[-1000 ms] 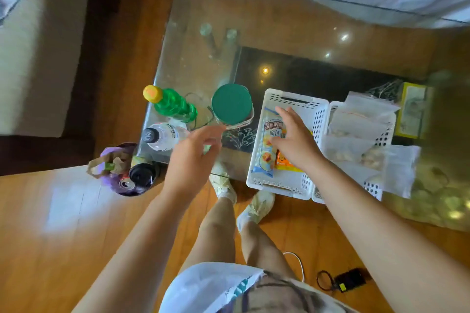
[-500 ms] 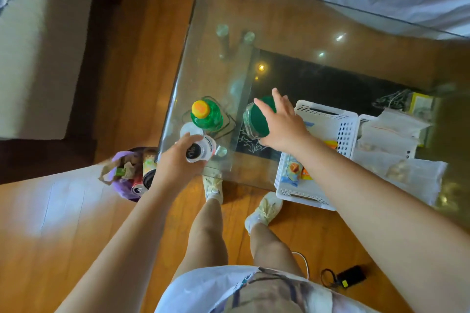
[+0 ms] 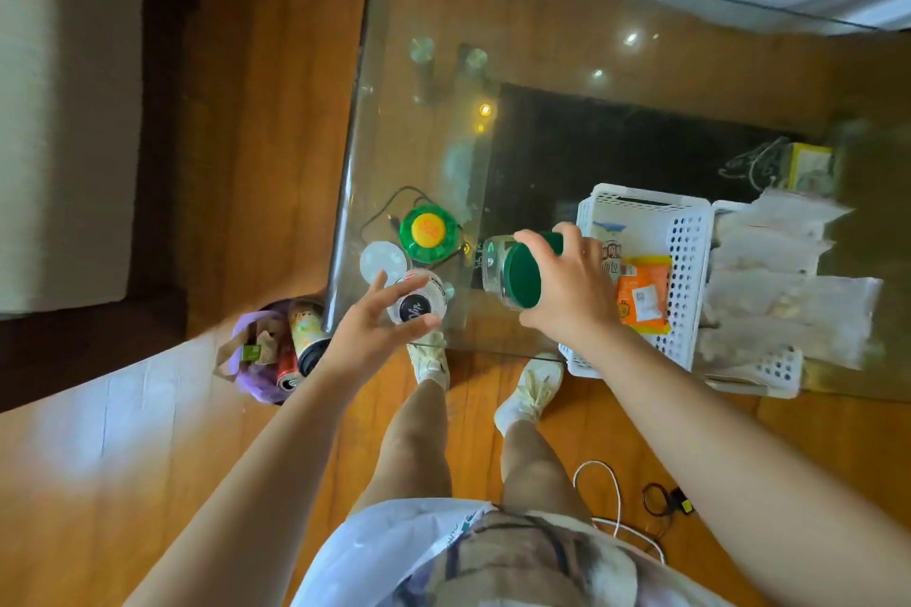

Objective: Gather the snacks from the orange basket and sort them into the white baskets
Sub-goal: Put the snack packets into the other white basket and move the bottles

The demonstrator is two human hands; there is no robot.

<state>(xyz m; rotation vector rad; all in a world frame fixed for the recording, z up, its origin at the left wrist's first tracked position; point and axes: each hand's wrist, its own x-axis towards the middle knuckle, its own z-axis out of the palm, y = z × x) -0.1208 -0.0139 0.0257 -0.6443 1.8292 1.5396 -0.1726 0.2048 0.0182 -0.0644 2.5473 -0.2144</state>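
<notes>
In the head view, a green-lidded jar (image 3: 515,274) was gripped by the right hand (image 3: 567,291) and tilted at three o'clock of a green bottle (image 3: 428,232), probably so it could be carried toward the white basket (image 3: 687,261) just beside it, where snack packets (image 3: 643,293) already lay. A clear bottle (image 3: 419,298) was pinched at its cap by the curled fingers of the left hand (image 3: 372,335), seemingly to steady it. No orange basket could be made out; a purple bag (image 3: 261,360) sat on the floor at eight o'clock.
</notes>
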